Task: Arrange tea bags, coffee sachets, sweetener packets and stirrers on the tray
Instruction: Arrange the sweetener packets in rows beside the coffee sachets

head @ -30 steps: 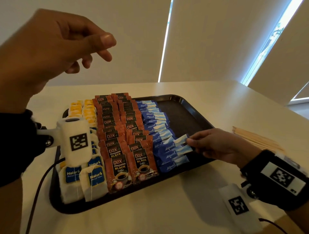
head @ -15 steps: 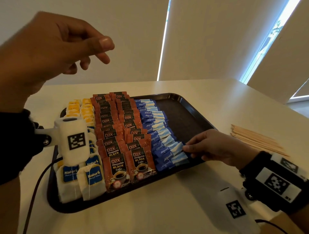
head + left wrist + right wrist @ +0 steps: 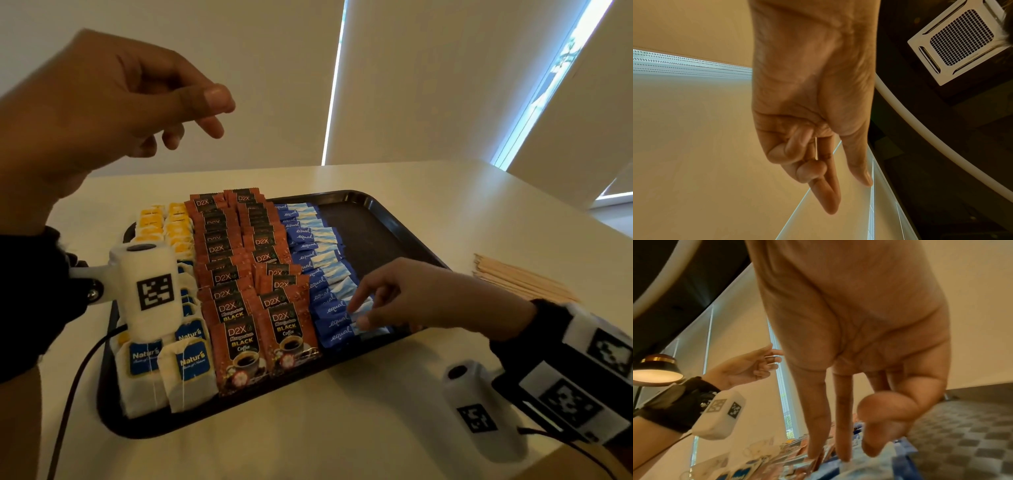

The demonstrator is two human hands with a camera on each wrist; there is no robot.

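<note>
A pale worktop runs back to cream roller blinds, with thin slits of daylight between them. The dark ceiling carries a square white vent. A dark-shaded lamp glows, and grey checked carpet covers the floor.

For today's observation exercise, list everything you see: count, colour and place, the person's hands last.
table: one, pale, under the tray
tray: one, black, on the table
tea bags: two rows, white with blue or yellow tags, tray's left
coffee sachets: two rows, brown, tray's middle
sweetener packets: one row, blue, right of the coffee sachets
stirrers: one bundle, pale wood, on the table right of the tray
wrist cameras: two, white, one at each wrist
left hand: one, raised, holds nothing
right hand: one, fingertips touch the nearest sweetener packets
</note>
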